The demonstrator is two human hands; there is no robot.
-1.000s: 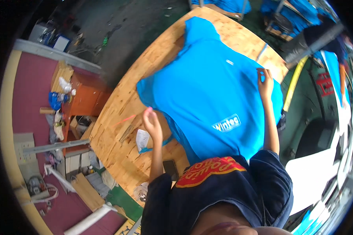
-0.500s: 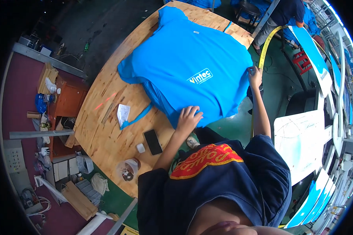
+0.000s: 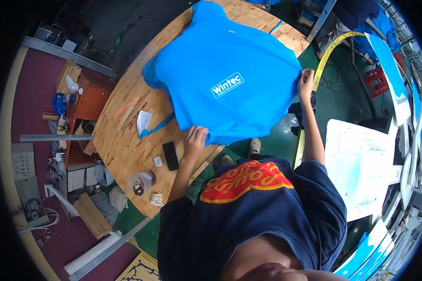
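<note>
We've got the blue cloth [image 3: 229, 58] over the worktop [image 3: 115, 140], its lower part overhanging the near edge: L hand [image 3: 194, 138] curled closed on its near-left hem, R hand [image 3: 306, 80] pinching its side just off the worktop's right corner. The wide hold prob. keeps it taut, w/ most cloth betw. & beyond our hands.

Remotely, I see white framed lettering [image 3: 227, 85] on blue cloth [image 3: 211, 56] and yellow lettering [image 3: 257, 175] on the red patch [image 3: 239, 185] of a navy shirt [image 3: 305, 210].
</note>
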